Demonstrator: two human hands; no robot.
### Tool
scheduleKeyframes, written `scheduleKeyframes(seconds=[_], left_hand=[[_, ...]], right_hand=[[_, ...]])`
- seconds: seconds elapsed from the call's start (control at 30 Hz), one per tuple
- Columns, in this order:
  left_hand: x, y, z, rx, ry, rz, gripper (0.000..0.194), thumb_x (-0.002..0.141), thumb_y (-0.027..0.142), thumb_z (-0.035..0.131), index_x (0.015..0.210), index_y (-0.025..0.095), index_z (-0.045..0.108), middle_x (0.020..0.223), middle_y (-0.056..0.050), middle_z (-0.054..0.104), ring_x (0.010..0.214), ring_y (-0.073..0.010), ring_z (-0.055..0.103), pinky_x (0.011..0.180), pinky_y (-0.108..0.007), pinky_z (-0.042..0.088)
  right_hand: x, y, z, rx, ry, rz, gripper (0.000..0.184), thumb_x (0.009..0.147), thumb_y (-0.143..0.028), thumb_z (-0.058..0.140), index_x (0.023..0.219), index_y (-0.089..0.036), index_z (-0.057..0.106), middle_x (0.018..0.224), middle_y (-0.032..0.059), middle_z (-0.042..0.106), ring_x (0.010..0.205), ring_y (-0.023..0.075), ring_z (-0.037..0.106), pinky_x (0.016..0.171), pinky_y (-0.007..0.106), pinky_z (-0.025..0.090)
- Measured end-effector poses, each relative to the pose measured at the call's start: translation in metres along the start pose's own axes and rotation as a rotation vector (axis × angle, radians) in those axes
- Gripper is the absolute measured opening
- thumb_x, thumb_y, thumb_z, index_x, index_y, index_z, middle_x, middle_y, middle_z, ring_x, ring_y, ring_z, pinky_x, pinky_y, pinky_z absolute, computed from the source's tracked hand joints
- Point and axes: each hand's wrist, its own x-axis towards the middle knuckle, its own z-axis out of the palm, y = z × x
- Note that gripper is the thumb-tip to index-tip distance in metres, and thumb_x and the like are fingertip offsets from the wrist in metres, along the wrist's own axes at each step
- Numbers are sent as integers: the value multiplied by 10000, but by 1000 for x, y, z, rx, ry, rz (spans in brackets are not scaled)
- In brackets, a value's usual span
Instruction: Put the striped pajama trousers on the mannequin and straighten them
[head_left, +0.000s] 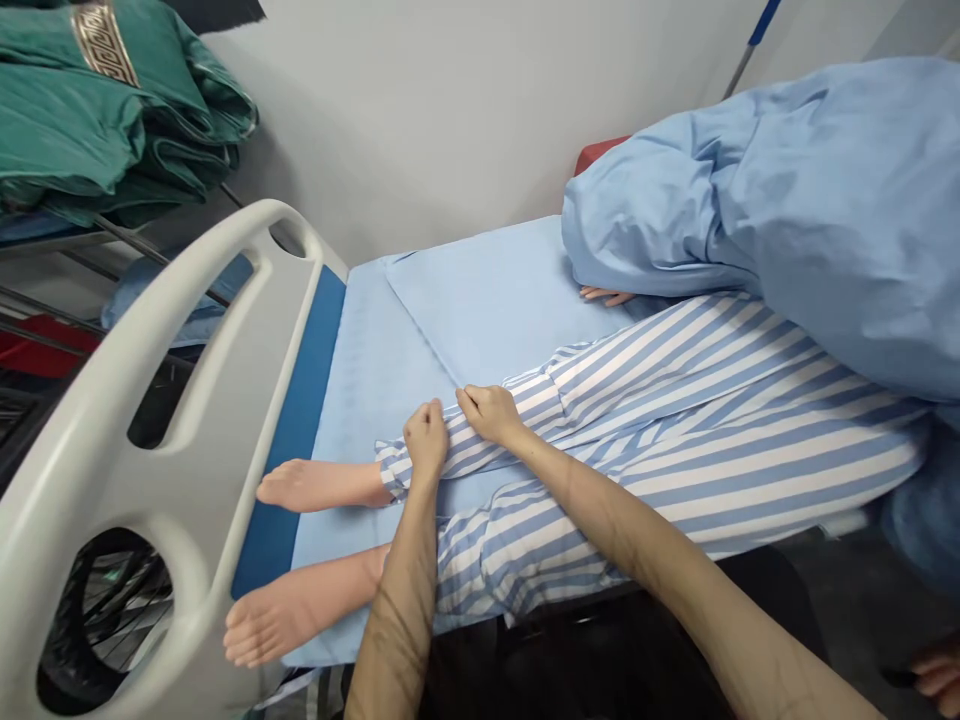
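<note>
A care manikin in blue-and-white striped trousers (660, 400) lies on the bed, its bare feet (315, 485) towards the footboard. Over its far lower leg, my left hand (426, 437) is closed in a fist. Just right of it, my right hand (489, 412) is closed too, thumb side up. A taut diagonal fold in the light blue bed sheet (487, 290) runs to my fists, which appear to grip its edge; the fingers hide the exact hold. My left forearm crosses above the near lower leg, my right forearm above the near trouser leg.
A white and blue footboard (225, 400) rises at the left. A co-worker in a light blue gown (840, 210) bends over the upper body at right; fingers (607, 295) show below the gown. Folded green fabric (112, 120) lies on a rack at upper left. A wall (435, 110) stands behind the bed.
</note>
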Motion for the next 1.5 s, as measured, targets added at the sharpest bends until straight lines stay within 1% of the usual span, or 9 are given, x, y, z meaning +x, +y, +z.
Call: scheduleKeyframes(seconds=[0.13, 0.27, 0.43, 0.77, 0.97, 1.07, 1.27, 1.4, 1.5], left_hand=[[-5, -6, 15, 284, -32, -17, 383, 859, 374, 423, 522, 197, 379, 508, 27, 385, 549, -119, 320, 582, -275, 209], [-8, 0, 11, 285, -10, -43, 377, 859, 366, 416, 522, 201, 386, 519, 16, 415, 555, -129, 317, 585, -277, 192], [-7, 2, 7, 245, -20, -22, 355, 848, 330, 419, 520, 204, 371, 513, 20, 402, 545, -129, 309, 579, -280, 187], [-3, -8, 10, 74, 0, 3, 402, 831, 359, 457, 495, 199, 304, 484, 43, 285, 530, -103, 304, 556, -257, 240], [14, 45, -5, -236, 42, 87, 407, 801, 360, 497, 492, 205, 280, 484, 50, 264, 501, -84, 270, 510, -248, 267], [19, 62, 3, -375, 122, 54, 389, 819, 354, 453, 510, 211, 264, 483, 52, 275, 481, -81, 267, 483, -242, 276], [4, 25, 43, -201, 109, 15, 390, 814, 304, 447, 484, 205, 263, 473, 49, 261, 508, -82, 277, 507, -236, 279], [1, 11, 49, -192, 105, 18, 392, 827, 327, 428, 494, 206, 260, 480, 47, 265, 516, -85, 279, 509, -241, 263], [4, 10, 47, -204, 64, 40, 366, 824, 323, 420, 504, 203, 291, 494, 45, 290, 527, -86, 289, 518, -243, 263]], right_hand=[[1, 1, 2, 21, 11, 13, 396, 975, -361, 394, 700, -194, 624, 648, 29, 633, 612, 131, 520, 587, 268, 209], [7, -14, -11, 76, 8, 54, 411, 960, -340, 398, 614, -192, 562, 583, 3, 571, 571, 118, 458, 580, 263, 217], [15, -36, -27, 255, 82, -60, 473, 969, -395, 357, 561, -186, 470, 531, -32, 464, 552, 98, 405, 578, 232, 267], [13, -3, 6, 182, 41, 52, 439, 962, -336, 366, 562, -192, 476, 558, -11, 516, 566, 108, 425, 583, 239, 265], [15, -4, 0, 374, 61, 66, 466, 950, -376, 372, 520, -195, 372, 504, -44, 388, 539, 100, 369, 563, 235, 257], [16, 0, 1, 453, 83, 59, 476, 944, -394, 370, 513, -194, 347, 497, -49, 347, 527, 94, 350, 547, 237, 243], [18, 4, 7, 464, 114, 86, 460, 944, -407, 366, 535, -197, 398, 518, -35, 437, 550, 105, 407, 552, 237, 280], [19, -6, 3, 350, 106, 160, 439, 951, -373, 374, 568, -196, 496, 593, 0, 563, 598, 121, 476, 587, 242, 310], [24, -19, -15, 297, 69, 156, 426, 951, -343, 381, 574, -193, 511, 599, 2, 564, 603, 120, 477, 597, 242, 307]])
